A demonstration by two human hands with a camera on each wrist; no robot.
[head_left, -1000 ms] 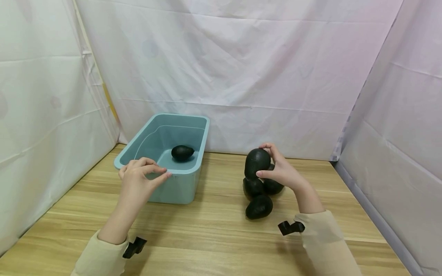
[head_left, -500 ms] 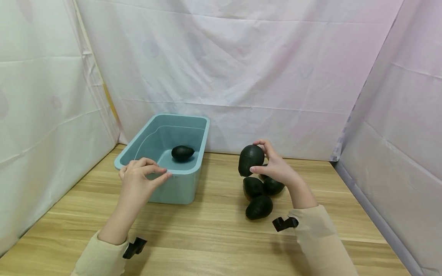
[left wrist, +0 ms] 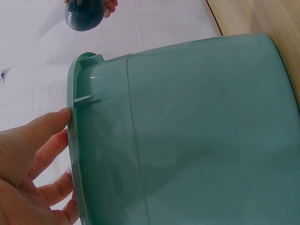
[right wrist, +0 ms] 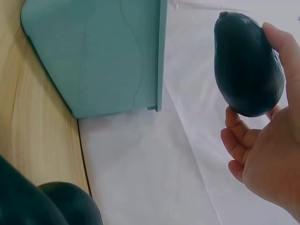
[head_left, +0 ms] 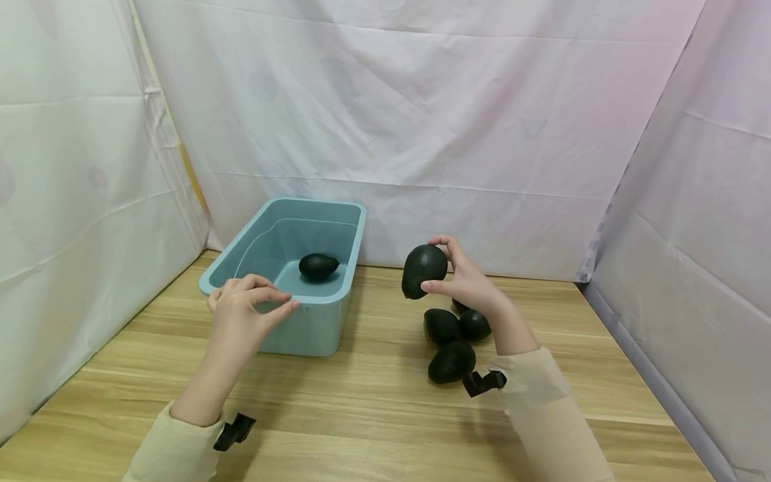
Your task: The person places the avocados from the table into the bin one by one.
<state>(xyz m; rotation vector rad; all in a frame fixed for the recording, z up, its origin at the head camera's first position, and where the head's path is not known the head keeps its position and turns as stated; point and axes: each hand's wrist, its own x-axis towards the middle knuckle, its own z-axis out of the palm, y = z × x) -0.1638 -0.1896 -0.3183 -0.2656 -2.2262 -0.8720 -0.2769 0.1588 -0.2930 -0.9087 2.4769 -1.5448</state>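
A dark green avocado [head_left: 424,270] is held above the table in my right hand [head_left: 472,288], its thumb on the near side and fingers on the far side. In the right wrist view this avocado [right wrist: 248,65] has its narrow stem end upward. My left hand [head_left: 241,311] holds the near rim of a blue-green plastic bin [head_left: 355,258], thumb tip against the edge [left wrist: 75,154] in the left wrist view. Another avocado [head_left: 318,267] lies on the bin floor. Several more avocados [head_left: 452,362] sit clustered on the table below my right hand, one partly hidden by it.
The wood-grain table [head_left: 373,415] carries the bin on the left and the avocado cluster on the right. White cloth [head_left: 421,120] hangs behind and along both sides. A grey strip [head_left: 656,395] runs along the right side.
My right hand has lifted the avocado off the cluster and carried it left and slightly up, tilting it. The left hand and bin have stayed put.
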